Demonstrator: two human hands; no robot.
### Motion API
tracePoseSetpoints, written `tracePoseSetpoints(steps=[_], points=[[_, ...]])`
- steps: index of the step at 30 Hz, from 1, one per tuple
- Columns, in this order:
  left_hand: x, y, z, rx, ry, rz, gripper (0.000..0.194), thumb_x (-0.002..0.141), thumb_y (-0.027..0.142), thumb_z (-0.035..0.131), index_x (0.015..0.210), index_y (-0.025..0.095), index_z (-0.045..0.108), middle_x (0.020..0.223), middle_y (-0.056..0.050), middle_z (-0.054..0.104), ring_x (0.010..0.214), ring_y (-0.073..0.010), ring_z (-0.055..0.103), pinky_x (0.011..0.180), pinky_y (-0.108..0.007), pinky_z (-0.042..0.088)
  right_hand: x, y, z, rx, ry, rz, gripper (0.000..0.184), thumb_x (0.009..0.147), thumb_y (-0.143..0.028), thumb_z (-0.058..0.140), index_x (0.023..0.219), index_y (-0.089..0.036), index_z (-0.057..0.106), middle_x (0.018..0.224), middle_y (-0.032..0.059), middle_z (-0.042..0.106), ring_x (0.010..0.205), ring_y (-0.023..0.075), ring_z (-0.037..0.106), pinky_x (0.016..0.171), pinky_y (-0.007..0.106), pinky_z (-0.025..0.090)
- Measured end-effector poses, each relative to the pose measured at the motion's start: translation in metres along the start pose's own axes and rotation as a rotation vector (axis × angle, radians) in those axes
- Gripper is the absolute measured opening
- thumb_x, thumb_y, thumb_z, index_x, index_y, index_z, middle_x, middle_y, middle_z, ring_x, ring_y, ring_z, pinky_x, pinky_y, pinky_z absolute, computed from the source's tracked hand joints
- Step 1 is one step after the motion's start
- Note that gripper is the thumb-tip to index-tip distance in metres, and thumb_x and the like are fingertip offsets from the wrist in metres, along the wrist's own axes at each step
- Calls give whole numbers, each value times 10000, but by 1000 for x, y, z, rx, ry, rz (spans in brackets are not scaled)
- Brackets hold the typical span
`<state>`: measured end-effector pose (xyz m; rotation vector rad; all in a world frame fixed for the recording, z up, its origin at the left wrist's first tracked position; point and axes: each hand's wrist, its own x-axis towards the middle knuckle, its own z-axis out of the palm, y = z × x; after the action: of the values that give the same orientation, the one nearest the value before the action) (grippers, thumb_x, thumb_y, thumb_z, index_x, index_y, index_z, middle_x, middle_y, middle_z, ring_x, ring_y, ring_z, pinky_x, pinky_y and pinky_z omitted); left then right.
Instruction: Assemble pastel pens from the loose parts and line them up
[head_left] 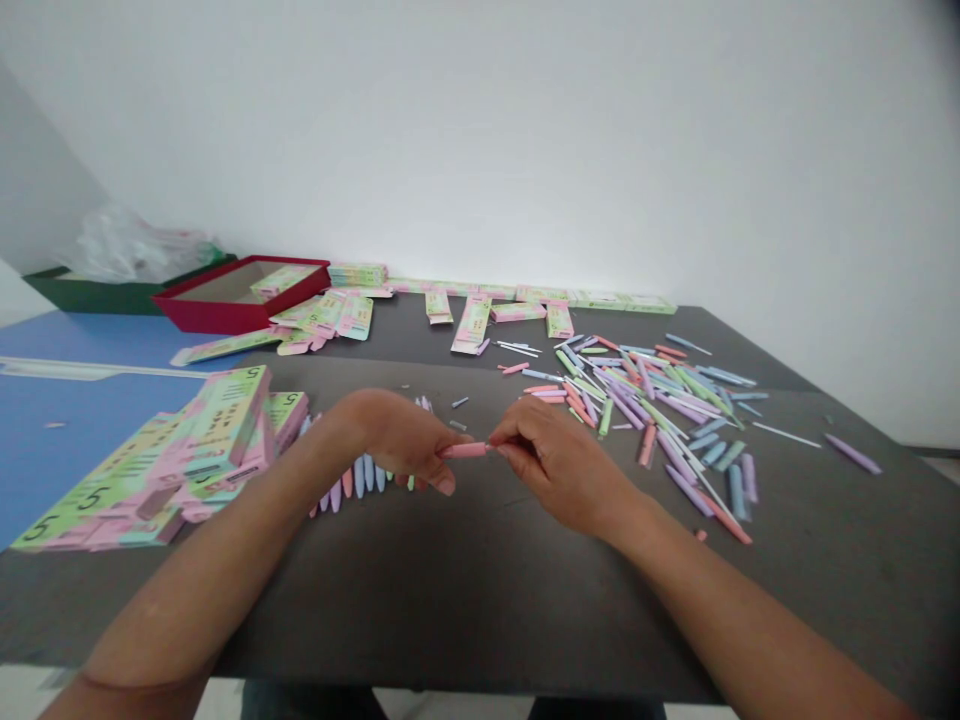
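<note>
Bare forearms (247, 540) (dark legwear (307, 701) below)

We held a pink pen (466, 451) in our left hand (397, 435) and pinched its end with our right hand (559, 465); boxes (221, 425) lay left, loose pen parts (675, 457) right, on the table (465, 590).

The small, round plastic tube (466, 451) is soft pink. The heap of thin plastic pen parts (679, 458) is purple, blue, green, orange and white. The row of pointed plastic pens (360, 477) is blue, purple, pink and green. The long paper boxes (221, 425) are pink and yellow-green, with black fives. The open, four-sided box (217, 318) is red, with grey inside. The flat table (480, 600) is dark grey
</note>
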<state>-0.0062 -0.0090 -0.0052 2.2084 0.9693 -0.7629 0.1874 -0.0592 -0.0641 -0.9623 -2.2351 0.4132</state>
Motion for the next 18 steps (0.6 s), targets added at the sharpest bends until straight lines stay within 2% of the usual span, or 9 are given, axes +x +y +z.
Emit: tracePoseSetpoints(steps=[5,11,14,18], points=[[3,-1,2,56,21,-14,351,815,357,519,1117,187,571,789,-46,686,649,-177,600,534,-243,416,-2,-5,5,6,15,-4,111,869,-126,449,902,-194,530,908,47,554,855,151,520,800,309,402],[5,-1,4,39,12,-15,343,807,358,529,1108,199,577,768,-24,677,649,-168,592,548,-235,424,-5,-11,10,8,47,28,92,868,-128,445,916,-179,504,917,49,545,816,141,518,708,268,408],[5,0,3,36,5,-21,337,813,355,524,1100,188,583,756,-27,671,639,-165,590,541,-233,425,-7,-14,12,33,64,38,138,864,-117,442,977,-181,488,942,50,551,802,135,521,686,257,404],[3,2,3,36,0,-15,340,813,356,525,1100,181,581,760,-30,666,645,-168,592,536,-234,424,-10,-17,13,70,75,13,226,860,-99,430,1064,-188,467,996,61,557,850,140,526,736,267,412]])
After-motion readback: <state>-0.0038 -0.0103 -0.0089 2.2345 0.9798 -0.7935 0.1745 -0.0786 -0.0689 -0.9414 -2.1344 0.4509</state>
